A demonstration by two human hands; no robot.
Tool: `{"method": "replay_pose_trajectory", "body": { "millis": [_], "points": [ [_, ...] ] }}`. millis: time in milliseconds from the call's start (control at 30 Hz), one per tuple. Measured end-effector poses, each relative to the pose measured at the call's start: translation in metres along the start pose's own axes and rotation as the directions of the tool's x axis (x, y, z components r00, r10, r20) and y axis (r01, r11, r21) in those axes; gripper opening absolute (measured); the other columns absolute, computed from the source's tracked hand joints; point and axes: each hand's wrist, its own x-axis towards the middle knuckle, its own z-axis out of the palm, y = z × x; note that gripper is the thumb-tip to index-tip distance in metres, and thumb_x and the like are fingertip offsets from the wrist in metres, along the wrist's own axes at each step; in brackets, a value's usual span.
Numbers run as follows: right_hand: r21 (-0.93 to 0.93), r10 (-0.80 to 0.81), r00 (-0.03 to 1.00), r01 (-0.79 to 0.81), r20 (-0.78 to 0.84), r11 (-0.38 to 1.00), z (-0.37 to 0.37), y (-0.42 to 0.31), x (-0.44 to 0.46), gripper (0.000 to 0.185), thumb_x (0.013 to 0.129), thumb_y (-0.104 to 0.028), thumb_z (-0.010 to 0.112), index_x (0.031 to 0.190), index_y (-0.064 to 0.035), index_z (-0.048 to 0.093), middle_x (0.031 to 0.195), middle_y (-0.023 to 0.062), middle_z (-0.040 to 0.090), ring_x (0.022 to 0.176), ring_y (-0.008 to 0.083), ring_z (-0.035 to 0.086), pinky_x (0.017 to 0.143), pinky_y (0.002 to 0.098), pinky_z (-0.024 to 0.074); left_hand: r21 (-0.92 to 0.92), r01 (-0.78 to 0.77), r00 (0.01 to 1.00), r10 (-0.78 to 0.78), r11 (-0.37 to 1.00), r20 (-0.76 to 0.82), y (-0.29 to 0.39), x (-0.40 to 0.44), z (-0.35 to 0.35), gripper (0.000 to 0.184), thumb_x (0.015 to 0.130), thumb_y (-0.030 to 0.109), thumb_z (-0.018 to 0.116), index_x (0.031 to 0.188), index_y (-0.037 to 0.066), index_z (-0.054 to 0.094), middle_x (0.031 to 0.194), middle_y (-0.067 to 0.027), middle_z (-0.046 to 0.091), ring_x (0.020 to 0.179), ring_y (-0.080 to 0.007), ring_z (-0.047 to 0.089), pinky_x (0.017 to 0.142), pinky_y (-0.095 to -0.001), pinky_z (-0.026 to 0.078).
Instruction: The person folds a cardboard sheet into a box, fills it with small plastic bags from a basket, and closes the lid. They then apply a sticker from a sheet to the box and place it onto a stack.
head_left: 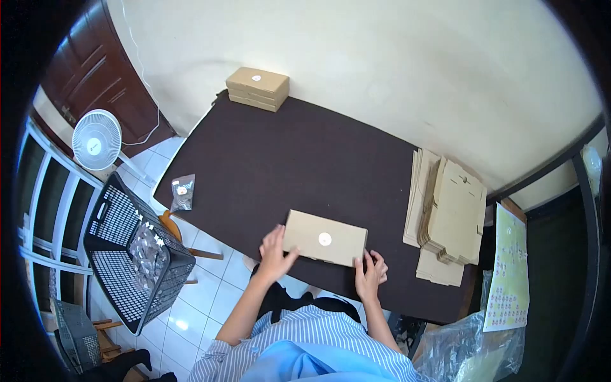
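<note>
Beyond the left edge of the dark surface, a white fan; nearer, a black crate of packets, partly hiding a wooden seat by the near left corner. Just inside that corner, a small filled bag; at the far left corner, stacked boxes. Left hand loosely spread, touching the left end of a closed brown box lying along the middle of the near edge. Right hand at its right end, fingers bent; gripping or merely touching, cannot tell. Crowding the right edge, flattened cartons; past it, clear plastic and a printed sheet.
</note>
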Motion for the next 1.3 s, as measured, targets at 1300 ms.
{"method": "replay_pose_trajectory", "body": {
  "millis": [1300],
  "points": [
    [-0.475, -0.667, 0.667, 0.493, -0.332, 0.729, 0.231, -0.412, 0.347, 0.04, 0.08, -0.022, 0.064, 0.119, -0.0198, 0.053, 0.125, 0.0077, 0.047, 0.12, 0.026, 0.04, 0.098, 0.0518, 0.0275, -0.003, 0.178, 0.966, -0.176, 0.984, -0.187, -0.236, 0.075, -0.226, 0.095, 0.065, 0.035, 0.073, 0.136, -0.004, 0.023, 0.138, -0.0209, 0.025, 0.127, -0.0386, 0.019, 0.1, -0.0549, 0.011]
  ]
}}
